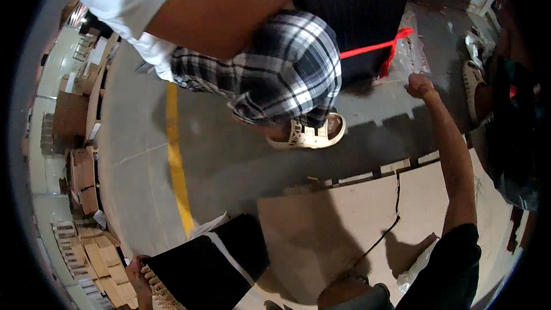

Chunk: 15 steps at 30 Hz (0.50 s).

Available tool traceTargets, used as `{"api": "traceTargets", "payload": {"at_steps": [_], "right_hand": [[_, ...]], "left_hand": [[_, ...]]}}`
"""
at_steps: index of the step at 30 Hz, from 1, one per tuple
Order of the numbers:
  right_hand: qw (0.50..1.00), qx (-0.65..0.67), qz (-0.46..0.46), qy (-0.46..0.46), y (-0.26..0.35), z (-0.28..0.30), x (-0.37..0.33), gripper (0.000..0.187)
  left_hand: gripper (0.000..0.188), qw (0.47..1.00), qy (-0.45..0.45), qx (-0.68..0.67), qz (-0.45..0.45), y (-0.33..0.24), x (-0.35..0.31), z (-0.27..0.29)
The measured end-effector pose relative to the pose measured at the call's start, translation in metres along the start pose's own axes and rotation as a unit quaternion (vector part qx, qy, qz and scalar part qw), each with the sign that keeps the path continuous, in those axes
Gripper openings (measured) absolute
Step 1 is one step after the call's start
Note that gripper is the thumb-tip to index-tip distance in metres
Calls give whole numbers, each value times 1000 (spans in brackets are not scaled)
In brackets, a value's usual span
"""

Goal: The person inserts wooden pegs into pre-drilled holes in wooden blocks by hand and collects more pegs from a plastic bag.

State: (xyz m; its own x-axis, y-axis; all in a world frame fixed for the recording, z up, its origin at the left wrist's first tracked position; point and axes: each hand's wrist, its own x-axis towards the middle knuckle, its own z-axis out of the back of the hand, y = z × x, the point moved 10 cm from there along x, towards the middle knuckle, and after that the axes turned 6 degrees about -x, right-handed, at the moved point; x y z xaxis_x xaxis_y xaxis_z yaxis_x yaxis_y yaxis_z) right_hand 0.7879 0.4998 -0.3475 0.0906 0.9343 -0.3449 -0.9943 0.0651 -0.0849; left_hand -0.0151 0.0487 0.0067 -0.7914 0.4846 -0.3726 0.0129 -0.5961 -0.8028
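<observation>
A white-banded black bundle (201, 272) extends right from the left grip (135, 275), which clasps its toothed end; the right grip (420, 86) is curled closed, contents unclear, just below a red strap (370, 50) around another black bundle (353, 14)

Matt black bundle (192, 275), cloth trousers (298, 51), smooth floor (218, 166)

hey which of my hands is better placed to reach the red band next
Probably your right hand: it's extended close to the red band, while your left hand is away at the white-banded black bundle.
</observation>
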Motion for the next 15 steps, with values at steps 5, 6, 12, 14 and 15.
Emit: {"api": "traceTargets", "payload": {"at_steps": [5,6,12,14,15], "right_hand": [[998,52,12,28,25,-10,-90,34],[994,99,14,-41,18,-13,-87,32],[959,180,-96,-199,-61,-45,1,36],[969,86,-60,-223,-56,-53,13,42],[965,30,-17,-260,-32,-51,12,46]], "left_hand": [[51,978,152,-102,97,54,41,74],[53,985,148,-60,70,47,39,69],[53,974,36,149,-166,3,39,38],[54,966,40,145,-210,-9,23,18],[53,971,28,145,-187,-4,27,36]]}}
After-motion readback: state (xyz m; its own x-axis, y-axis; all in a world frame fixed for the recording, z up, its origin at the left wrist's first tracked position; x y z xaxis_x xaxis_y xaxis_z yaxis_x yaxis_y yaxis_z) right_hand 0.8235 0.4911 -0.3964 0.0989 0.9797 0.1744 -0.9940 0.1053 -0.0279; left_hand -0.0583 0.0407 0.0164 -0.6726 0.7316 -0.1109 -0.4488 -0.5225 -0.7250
